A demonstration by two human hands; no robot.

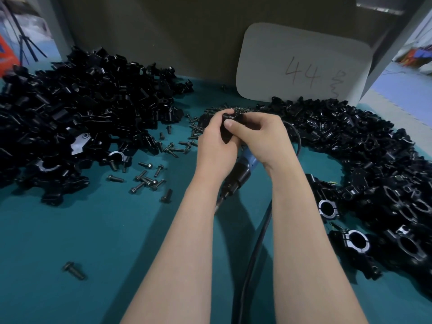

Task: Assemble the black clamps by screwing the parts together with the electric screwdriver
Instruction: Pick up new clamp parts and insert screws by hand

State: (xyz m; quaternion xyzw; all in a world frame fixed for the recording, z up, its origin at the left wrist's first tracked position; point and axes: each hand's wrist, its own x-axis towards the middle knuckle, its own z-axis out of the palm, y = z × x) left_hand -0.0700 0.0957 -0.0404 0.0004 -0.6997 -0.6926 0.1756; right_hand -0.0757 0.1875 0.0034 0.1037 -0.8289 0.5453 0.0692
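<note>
Both my hands meet above the middle of the table. My left hand (214,141) and my right hand (261,136) pinch one small black clamp part (230,117) between their fingertips. The electric screwdriver (242,170), blue and black, hangs below my right palm with its bit pointing down toward me; how it is held is hidden by the hand. Its black cable (254,249) runs down between my forearms. Loose black screws (149,177) lie scattered on the teal table to the left.
A big heap of black clamp halves (77,113) fills the left back of the teal table (93,242). Another heap with assembled clamps (378,183) covers the right side. A white card marked 44 (301,66) leans on the back wall. One screw (74,270) lies alone front left.
</note>
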